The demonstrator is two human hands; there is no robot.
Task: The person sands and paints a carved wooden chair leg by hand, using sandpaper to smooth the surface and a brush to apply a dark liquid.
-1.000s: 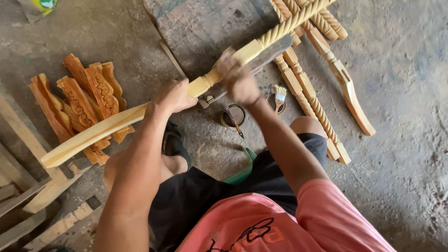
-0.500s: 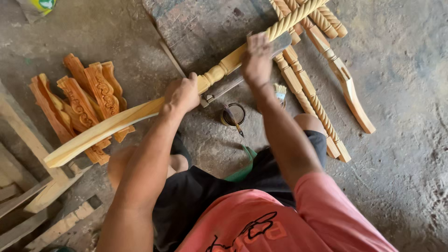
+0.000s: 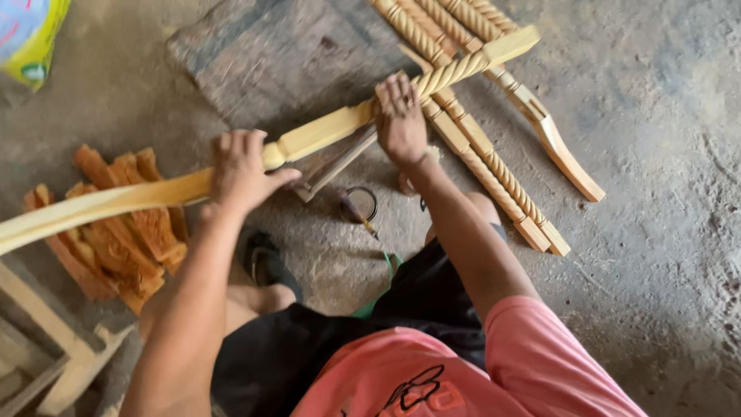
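Slid further along the twisted part since half a second ago: right hand, fingers curled over the carved wooden leg. Left hand wrapped around its smooth curve. Held slanted above the floor, over a stone slab. Probably stiff, light; best gripped at plain sections.

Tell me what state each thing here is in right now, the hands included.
left hand: gripping the smooth curved part of the long leg.
right hand: pressed on the leg's twisted section.
long carved leg: pale wood, held slantwise above the floor.
other twisted legs: lying side by side on the floor.
carved reddish pieces: heaped on the floor.
flat block: lying under the leg.
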